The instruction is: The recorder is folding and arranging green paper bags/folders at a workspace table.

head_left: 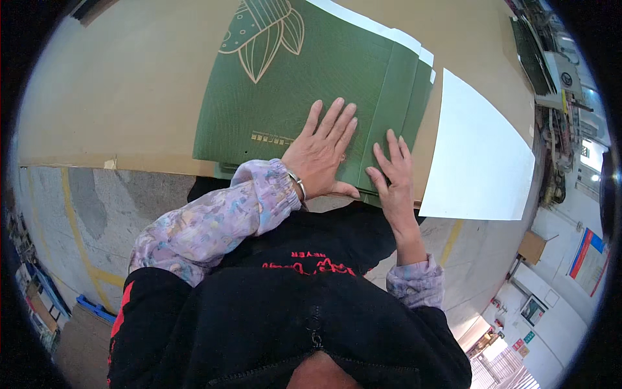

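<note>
Green printed sheets [259,110] with gold leaf outlines and a small line of gold print lie stacked on the table in front of me. My left hand [321,152] rests flat on the top sheet near its front edge, fingers spread. At the stack's right side, my right hand [394,172] lies on a creased strip of the green sheet, fingers stretched and a little apart. White undersides or sheets show along the far right edge of the stack. What lies beneath the top sheet is mostly hidden.
A white sheet [483,155] lies right of the stack, its near edge at the table's front. The tabletop is brown board [116,97]. Dark green pieces [532,55] are piled at the far right. Beyond, on the floor, stands a cardboard box [531,247].
</note>
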### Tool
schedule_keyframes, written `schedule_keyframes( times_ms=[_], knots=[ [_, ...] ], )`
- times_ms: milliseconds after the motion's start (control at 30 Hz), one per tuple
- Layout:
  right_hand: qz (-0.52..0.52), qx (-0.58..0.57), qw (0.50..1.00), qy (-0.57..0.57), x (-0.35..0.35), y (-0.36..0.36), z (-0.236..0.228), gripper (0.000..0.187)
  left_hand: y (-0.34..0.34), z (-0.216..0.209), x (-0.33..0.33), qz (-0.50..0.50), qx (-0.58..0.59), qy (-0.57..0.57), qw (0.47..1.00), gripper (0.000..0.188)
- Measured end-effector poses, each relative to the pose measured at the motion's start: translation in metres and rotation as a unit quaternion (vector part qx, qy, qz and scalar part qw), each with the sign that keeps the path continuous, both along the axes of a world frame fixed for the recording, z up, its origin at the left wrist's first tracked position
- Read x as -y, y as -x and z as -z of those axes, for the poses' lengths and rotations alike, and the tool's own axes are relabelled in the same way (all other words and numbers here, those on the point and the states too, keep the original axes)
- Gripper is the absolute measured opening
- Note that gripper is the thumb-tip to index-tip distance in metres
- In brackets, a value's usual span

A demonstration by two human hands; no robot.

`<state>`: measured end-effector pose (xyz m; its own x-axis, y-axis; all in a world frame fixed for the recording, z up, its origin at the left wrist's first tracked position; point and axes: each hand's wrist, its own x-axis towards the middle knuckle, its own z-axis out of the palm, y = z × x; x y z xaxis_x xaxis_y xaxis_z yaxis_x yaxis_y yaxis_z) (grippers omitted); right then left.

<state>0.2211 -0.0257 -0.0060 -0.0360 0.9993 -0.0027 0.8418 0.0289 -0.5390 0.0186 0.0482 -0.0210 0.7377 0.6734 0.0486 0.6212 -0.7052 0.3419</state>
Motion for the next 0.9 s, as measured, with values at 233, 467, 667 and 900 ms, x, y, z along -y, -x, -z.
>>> schedule_keyframes(
  times_ms=[233, 467, 667, 900],
  knots=[
    [-0.034, 0.121, 0.992, 0.028, -0.008, 0.007, -0.009, 0.061, -0.001, -0.010, -0.007, 0.019, -0.018, -0.004, 1.000, 0.119],
    [-0.006, 0.133, 0.990, 0.057, -0.041, -0.002, -0.008, 0.085, -0.007, -0.016, -0.005, 0.036, -0.067, 0.008, 0.997, 0.113],
    [0.023, 0.073, 0.997, -0.024, -0.089, -0.010, 0.007, 0.086, -0.005, -0.022, -0.007, 0.041, -0.036, 0.036, 0.998, 0.102],
    [0.094, 0.082, 0.990, -0.071, -0.207, -0.030, 0.032, 0.085, -0.002, -0.026, -0.005, 0.066, -0.004, 0.025, 0.998, 0.083]
  ],
)
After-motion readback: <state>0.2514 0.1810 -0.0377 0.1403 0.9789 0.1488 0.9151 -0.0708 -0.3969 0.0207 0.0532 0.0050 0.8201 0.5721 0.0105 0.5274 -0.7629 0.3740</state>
